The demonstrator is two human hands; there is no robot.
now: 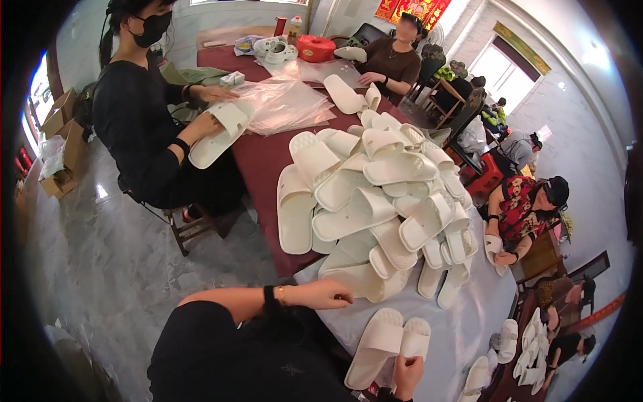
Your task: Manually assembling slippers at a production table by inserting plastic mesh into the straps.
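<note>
The long worktop [268, 161] runs away from the person, dark red at its far half and covered with a pale grey sheet at the near end. Across its middle, reaching the right edge, sits a big heap of white slippers [375, 208], piled loosely and overlapping. Near the far left edge lies a stack of clear plastic bags [288, 104], where a seated person in black [140, 114] handles a single slipper. A red round box [316, 48] stands by the far end.

At the near end, close to the near edge, a pair of white slippers [392, 345] lies side by side, soles down. The right hand [407, 372] grips the heel end of the right-hand slipper of that pair, fingers curled around its rim. The left hand [328, 295] rests at the near left foot of the heap, fingers bent and close together, seemingly touching a slipper at the bottom, though the contact is hard to make out.
</note>
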